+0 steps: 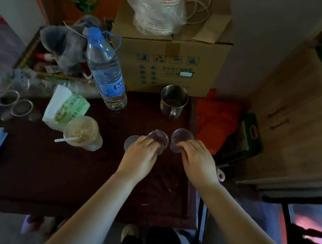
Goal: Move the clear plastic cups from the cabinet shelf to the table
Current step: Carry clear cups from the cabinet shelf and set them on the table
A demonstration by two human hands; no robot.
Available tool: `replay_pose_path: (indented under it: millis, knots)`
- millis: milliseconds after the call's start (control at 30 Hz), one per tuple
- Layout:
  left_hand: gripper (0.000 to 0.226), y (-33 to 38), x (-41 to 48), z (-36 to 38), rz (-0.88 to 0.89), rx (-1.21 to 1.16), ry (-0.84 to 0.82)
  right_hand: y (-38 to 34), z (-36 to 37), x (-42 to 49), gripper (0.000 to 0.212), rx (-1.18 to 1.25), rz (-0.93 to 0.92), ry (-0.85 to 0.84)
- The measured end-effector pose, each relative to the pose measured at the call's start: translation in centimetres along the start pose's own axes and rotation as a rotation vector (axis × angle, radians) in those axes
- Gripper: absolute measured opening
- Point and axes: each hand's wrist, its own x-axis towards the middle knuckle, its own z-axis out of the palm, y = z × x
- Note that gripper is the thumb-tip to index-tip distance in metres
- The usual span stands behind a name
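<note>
The left hand's fingers [155,144] were curled over a clear plastic cup [159,139], gripping its thin round rim, while the right hand's fingers [183,146] were closed on a second clear cup [180,138] just beside it. Both cups stood low over the dark reddish-brown surface [53,170], near its right edge; whether their bases touched it could not be made out. A third clear cup [129,141] showed only as a pale circular edge behind the left hand [140,155], mostly hidden. The right hand [199,162] covered the near side of its cup. All three were so transparent that their walls were hard to trace.

Beyond them stood one cylindrical, shiny steel mug [174,101] with a handle, and one tall clear water bottle [106,69] with a blue cap and blue label. To the left sat one lidded plastic drink cup [83,132] of beige liquid with a white straw, and one crinkled white-and-green packet [65,106]. A brown cardboard box [171,64] rose behind, carrying a sleeve of stacked paper cups [159,9] in filmy plastic, cut off at the top. A grey plush toy [65,45] lay blurred at the far left.
</note>
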Motion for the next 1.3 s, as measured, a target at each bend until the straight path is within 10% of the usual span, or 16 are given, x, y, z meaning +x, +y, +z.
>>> replay_pose_path:
  millis: [1300]
  knots:
    - [0.027,-0.5,2.3,0.9,-0.14,-0.039,0.09,1.9,2.2,2.7,0.023,0.048,0.004,0.033]
